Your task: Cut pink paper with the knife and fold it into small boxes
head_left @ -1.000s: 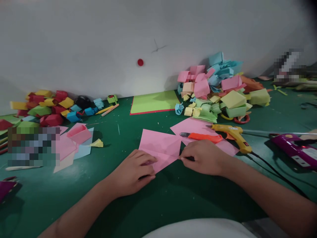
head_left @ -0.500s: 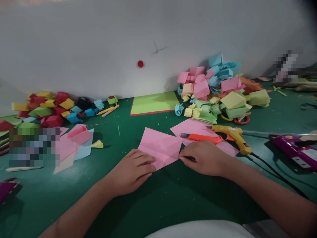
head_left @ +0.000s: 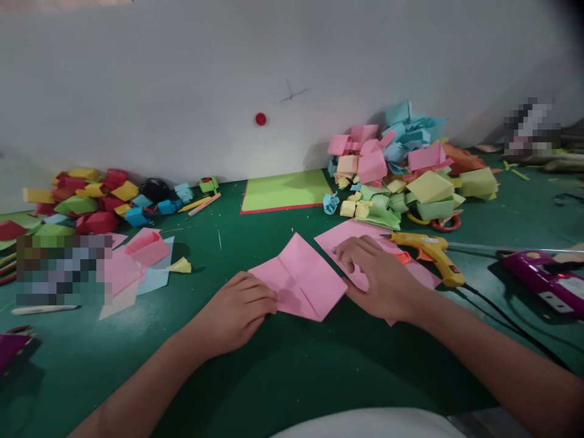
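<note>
A creased square of pink paper [head_left: 303, 277] lies turned like a diamond on the green table, with fold lines across its middle. My left hand [head_left: 244, 313] has its fingers closed on the paper's left edge. At the opposite corner, the thumb of my right hand [head_left: 383, 280] touches or nearly touches the paper. The right fingers arch apart from that thumb, over an orange cutter [head_left: 403, 258] that they mostly cover; I see no firm grip on it. Beneath the cutter and right hand lies a second pink sheet [head_left: 333, 234].
A yellow glue gun [head_left: 431, 252] with a black cord lies right, beside a purple power strip [head_left: 542, 283]. Folded paper pieces are heaped back right [head_left: 371, 164] and back left [head_left: 93, 198]. A lime-green sheet [head_left: 287, 191] lies by the wall. Loose paper [head_left: 155, 280] sits left.
The pink square has turned, so one corner now points away from me. My right hand has lifted its fingers from the paper's corner and spread them over the cutter. The left hand barely moved.
</note>
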`<state>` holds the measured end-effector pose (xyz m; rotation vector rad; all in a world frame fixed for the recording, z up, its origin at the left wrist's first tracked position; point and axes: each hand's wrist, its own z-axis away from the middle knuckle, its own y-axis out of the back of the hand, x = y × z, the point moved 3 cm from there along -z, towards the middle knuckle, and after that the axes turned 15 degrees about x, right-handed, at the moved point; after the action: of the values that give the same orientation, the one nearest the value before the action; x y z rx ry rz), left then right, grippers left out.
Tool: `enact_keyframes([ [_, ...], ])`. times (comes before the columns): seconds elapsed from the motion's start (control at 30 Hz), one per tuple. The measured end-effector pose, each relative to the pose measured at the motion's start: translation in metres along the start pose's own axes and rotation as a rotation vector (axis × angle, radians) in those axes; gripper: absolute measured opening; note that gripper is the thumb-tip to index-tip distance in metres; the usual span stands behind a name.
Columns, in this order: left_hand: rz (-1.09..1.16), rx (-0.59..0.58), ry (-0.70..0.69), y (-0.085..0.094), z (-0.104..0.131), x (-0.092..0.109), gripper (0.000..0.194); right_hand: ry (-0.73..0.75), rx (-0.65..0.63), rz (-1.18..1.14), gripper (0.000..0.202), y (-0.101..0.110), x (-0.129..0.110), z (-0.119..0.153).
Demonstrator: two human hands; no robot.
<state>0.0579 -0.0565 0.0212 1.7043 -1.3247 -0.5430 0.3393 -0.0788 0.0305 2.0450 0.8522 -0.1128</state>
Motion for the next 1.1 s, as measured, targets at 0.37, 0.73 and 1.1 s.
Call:
enact_keyframes([
  [0.37, -0.145, 0.039, -0.014, 0.003, -0.001, -0.004, 0.037, 0.396, -0.313, -0.153, 0.029, -0.013, -0.017, 0.01],
  [0.73, -0.005, -0.067, -0.035, -0.011, -0.004, 0.026, 0.037, 0.288, -0.466, -0.302, 0.025, -0.017, -0.017, 0.009],
  [1.1, 0.074, -0.082, 0.014, -0.01, -0.004, 0.02, 0.037, 0.195, -0.552, -0.425, 0.036, -0.012, -0.016, 0.008],
])
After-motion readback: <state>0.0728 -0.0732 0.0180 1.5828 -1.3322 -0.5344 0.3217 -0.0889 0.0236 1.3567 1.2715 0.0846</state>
